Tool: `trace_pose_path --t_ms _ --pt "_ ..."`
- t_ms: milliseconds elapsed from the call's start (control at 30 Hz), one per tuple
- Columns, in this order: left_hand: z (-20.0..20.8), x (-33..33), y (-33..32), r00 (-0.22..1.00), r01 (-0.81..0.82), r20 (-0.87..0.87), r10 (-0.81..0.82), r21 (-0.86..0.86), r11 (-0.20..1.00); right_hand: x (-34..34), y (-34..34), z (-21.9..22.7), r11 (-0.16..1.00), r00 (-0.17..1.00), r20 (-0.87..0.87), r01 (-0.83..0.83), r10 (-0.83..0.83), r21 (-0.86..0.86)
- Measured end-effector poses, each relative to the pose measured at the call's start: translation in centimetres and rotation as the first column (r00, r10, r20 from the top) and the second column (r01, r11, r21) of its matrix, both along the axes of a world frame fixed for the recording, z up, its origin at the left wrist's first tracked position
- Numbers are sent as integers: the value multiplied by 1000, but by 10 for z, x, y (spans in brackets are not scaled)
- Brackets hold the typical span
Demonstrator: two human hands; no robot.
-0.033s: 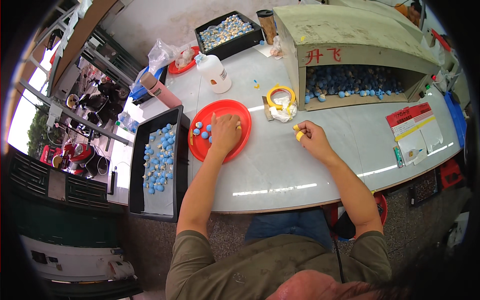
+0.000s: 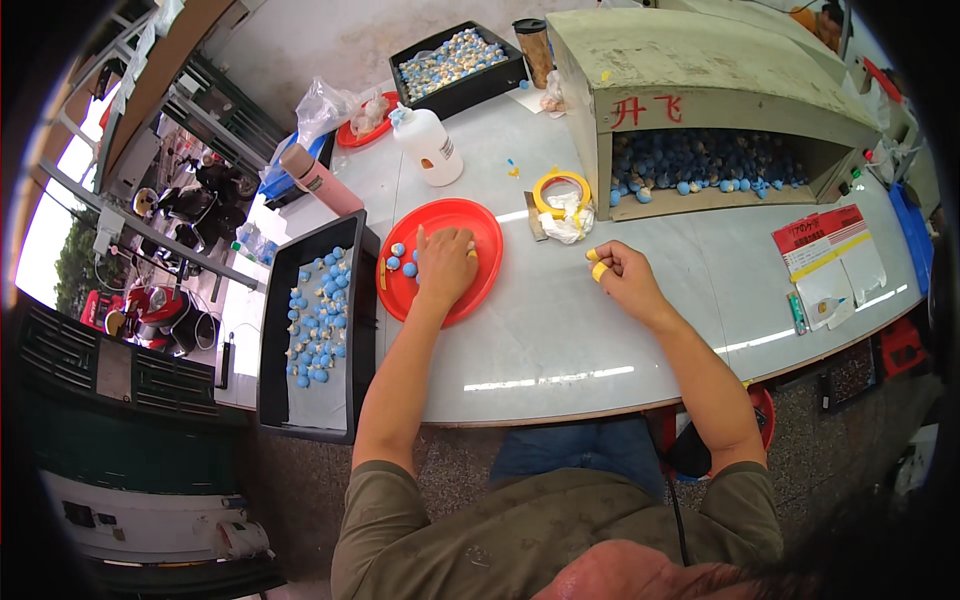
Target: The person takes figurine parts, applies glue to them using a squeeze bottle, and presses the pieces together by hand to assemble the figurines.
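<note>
My left hand (image 2: 446,262) lies palm down over the right part of a red round plate (image 2: 478,220), fingers bent downward with the index finger apart from the others. Yellow tape wraps one of its fingers. Beside it on the plate are several small blue balls (image 2: 409,269), some with a pale patch; what lies beneath the palm is hidden. My right hand (image 2: 632,284) is held closed over the table to the right, with yellow wraps on two digits. Whether anything small sits in its curled fingers, I cannot make out.
Left of the plate stands a black tray (image 2: 366,330) of blue balls. Behind are a white bottle (image 2: 440,155), a pink tumbler (image 2: 322,183), a yellow tape roll (image 2: 545,186) and another filled black tray (image 2: 455,100). A beige box (image 2: 700,75) holding many blue balls stands back right.
My left hand has shifted slightly to the left over the plate, covering more of the balls. The right hand stays where it was.
</note>
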State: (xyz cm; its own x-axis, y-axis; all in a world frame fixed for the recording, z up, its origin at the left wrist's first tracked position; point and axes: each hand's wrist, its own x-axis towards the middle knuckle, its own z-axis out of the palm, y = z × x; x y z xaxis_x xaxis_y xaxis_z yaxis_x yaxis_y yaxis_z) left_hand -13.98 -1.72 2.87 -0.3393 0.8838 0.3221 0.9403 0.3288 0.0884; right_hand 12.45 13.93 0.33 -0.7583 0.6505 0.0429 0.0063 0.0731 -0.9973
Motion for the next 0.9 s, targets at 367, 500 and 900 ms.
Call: trace_pose_path --t_ms 367,500,900 --pt "2 -41 -26 925 -354 -149 348 -12 935 0 -3 6 1000 1000 -2 7 -7 0" --pt "3 -36 -25 908 -352 -166 386 200 914 -2 -3 4 1000 1000 -14 9 -9 0" --pt "2 144 18 886 261 254 -388 419 870 -5 8 -7 986 985 -44 165 -165 -16"
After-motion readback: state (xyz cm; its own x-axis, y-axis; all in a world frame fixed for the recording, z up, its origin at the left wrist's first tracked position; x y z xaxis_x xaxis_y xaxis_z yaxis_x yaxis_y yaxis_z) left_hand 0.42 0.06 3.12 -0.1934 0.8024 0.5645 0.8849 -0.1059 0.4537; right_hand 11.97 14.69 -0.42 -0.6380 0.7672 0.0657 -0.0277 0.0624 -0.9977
